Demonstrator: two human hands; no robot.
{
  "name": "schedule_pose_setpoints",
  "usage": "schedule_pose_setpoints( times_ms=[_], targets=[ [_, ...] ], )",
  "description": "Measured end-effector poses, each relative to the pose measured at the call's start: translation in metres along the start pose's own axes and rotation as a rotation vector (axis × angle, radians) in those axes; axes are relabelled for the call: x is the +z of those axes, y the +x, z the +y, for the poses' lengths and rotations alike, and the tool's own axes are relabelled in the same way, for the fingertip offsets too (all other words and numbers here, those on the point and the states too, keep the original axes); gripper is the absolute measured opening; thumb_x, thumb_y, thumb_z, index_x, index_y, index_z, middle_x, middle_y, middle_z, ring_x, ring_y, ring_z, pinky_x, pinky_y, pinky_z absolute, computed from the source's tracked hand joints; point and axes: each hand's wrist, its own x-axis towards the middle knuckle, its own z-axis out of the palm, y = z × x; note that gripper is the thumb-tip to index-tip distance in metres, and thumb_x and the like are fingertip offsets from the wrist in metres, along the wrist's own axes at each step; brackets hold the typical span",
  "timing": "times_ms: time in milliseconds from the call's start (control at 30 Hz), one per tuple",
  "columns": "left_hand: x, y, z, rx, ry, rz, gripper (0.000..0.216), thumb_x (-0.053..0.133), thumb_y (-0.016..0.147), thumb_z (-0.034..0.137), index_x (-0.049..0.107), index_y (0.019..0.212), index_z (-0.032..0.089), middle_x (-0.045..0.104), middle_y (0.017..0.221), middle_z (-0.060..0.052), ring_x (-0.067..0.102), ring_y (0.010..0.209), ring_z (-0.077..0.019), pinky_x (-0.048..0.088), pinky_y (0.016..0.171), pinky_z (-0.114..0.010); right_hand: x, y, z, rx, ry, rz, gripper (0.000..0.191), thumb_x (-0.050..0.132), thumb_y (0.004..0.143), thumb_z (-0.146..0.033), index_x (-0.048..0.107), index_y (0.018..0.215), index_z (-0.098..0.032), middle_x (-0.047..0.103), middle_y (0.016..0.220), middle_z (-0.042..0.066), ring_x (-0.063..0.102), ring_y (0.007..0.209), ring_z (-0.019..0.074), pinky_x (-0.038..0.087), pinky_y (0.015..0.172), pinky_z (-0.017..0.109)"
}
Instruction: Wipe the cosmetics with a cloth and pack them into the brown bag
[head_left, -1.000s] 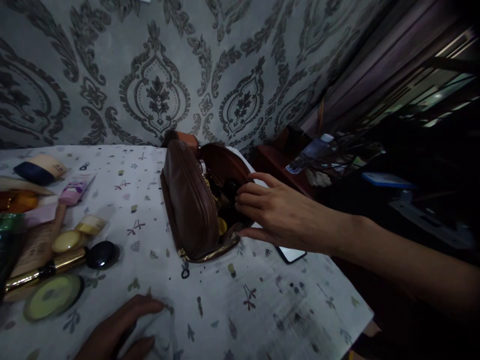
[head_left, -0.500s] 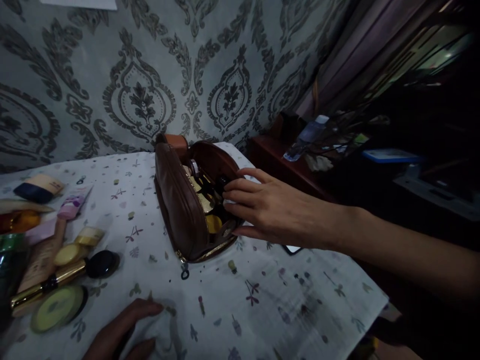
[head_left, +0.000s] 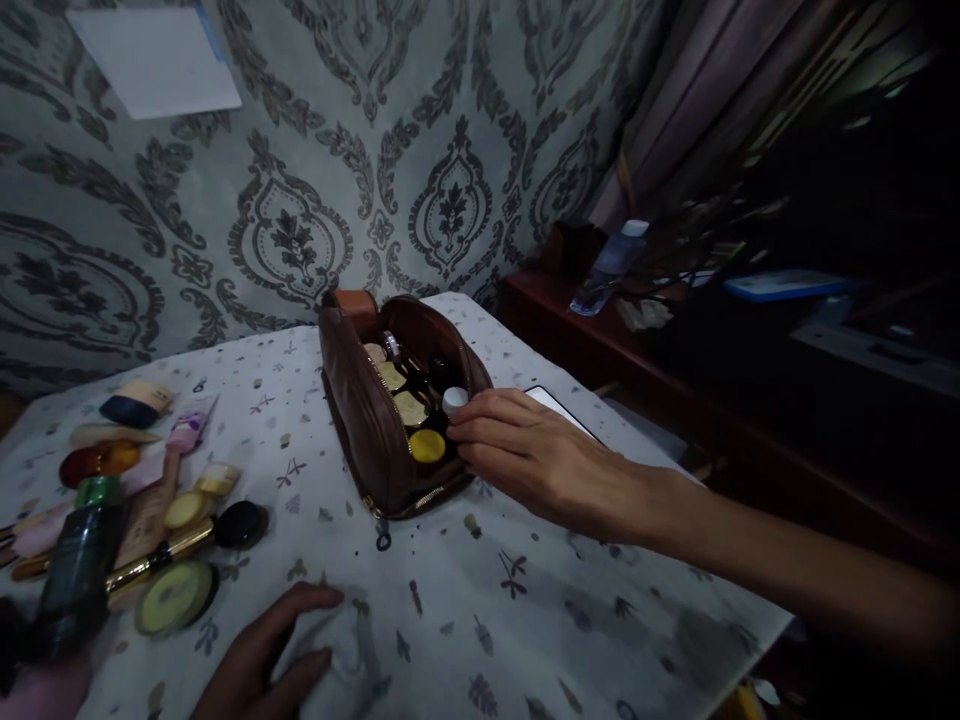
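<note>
A brown zippered cosmetics bag [head_left: 360, 420] stands unzipped on the patterned tablecloth. Inside it are several round gold lids [head_left: 411, 408], a yellow lid [head_left: 427, 446] and a white cap [head_left: 454, 401]. My right hand [head_left: 525, 445] reaches in over the bag's right side. Its fingers are drawn together beside the white cap; what they pinch, if anything, is hidden. Low in the view, my left hand [head_left: 274, 650] rests on the rumpled cloth. Its thumb and forefinger are apart, and no object shows between them.
Cosmetics spread over the left side include a dark green bottle [head_left: 79, 570], a green round container [head_left: 176, 597] and a pink tube [head_left: 191, 425]. A phone [head_left: 562, 410] lies behind my right hand. A clear water bottle [head_left: 609, 268] tilts on the dark red furniture [head_left: 536, 310].
My right hand's fingers, spread over the bag opening before, have come together, and the white cap now shows beside them. The camera view has shifted. My left hand keeps its pose.
</note>
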Motion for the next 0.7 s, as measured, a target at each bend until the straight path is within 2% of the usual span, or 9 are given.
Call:
schedule_pose_setpoints(
  times_ms=[100, 200, 300, 433, 567, 700],
  targets=[
    [-0.002, 0.001, 0.003, -0.075, -0.054, -0.024, 0.048, 0.068, 0.076, 0.061, 0.075, 0.109, 0.027, 0.071, 0.124, -0.006, 0.062, 0.121, -0.0311, 0.049, 0.106, -0.042, 0.004, -0.010, -0.007, 0.020, 0.026, 0.044, 0.023, 0.042, 0.099, -0.010, 0.064, 0.093, -0.015, 0.071, 0.101, 0.010, 0.058, 0.110, 0.0218, 0.051, 0.094, 0.038],
    [-0.002, 0.000, 0.007, -0.115, -0.127, -0.004, 0.049, 0.070, 0.074, 0.060, 0.074, 0.109, 0.026, 0.071, 0.125, -0.006, 0.061, 0.121, -0.0330, 0.051, 0.103, -0.040, 0.011, -0.018, -0.013, 0.067, 0.021, 0.112, 0.018, 0.047, 0.098, -0.012, 0.064, 0.099, -0.014, 0.071, 0.100, 0.011, 0.060, 0.109, 0.0221, 0.053, 0.094, 0.038],
    [-0.002, 0.002, 0.010, -0.111, -0.161, -0.006, 0.049, 0.073, 0.072, 0.059, 0.074, 0.108, 0.026, 0.071, 0.123, -0.005, 0.061, 0.120, -0.0330, 0.052, 0.100, -0.037, 0.017, -0.022, -0.017, 0.140, 0.033, 0.186, 0.016, 0.051, 0.097, -0.015, 0.064, 0.106, -0.014, 0.070, 0.105, 0.011, 0.061, 0.109, 0.0226, 0.055, 0.093, 0.039],
    [-0.003, 0.005, 0.007, -0.062, -0.172, 0.019, 0.046, 0.075, 0.071, 0.056, 0.073, 0.106, 0.026, 0.070, 0.122, -0.005, 0.060, 0.120, -0.0316, 0.049, 0.100, -0.035, 0.024, -0.027, -0.020, 0.200, 0.057, 0.248, 0.023, 0.052, 0.096, -0.017, 0.061, 0.117, -0.016, 0.070, 0.110, 0.011, 0.062, 0.111, 0.0241, 0.056, 0.092, 0.043],
    [-0.004, 0.006, 0.006, -0.034, -0.174, -0.012, 0.045, 0.073, 0.075, 0.054, 0.070, 0.109, 0.025, 0.071, 0.112, -0.004, 0.063, 0.107, -0.0278, 0.051, 0.090, -0.031, 0.028, -0.030, -0.027, 0.232, 0.086, 0.321, 0.037, 0.053, 0.095, -0.015, 0.054, 0.131, -0.018, 0.068, 0.119, 0.013, 0.060, 0.118, 0.0250, 0.055, 0.096, 0.045],
    [0.001, 0.005, 0.011, -0.020, -0.267, -0.008, 0.046, 0.072, 0.075, 0.056, 0.067, 0.107, 0.024, 0.070, 0.098, -0.003, 0.062, 0.089, -0.0232, 0.049, 0.077, -0.028, 0.033, -0.026, -0.041, 0.250, 0.091, 0.455, 0.045, 0.055, 0.093, -0.011, 0.049, 0.136, -0.021, 0.065, 0.125, 0.014, 0.057, 0.122, 0.0259, 0.052, 0.100, 0.048]
  ],
)
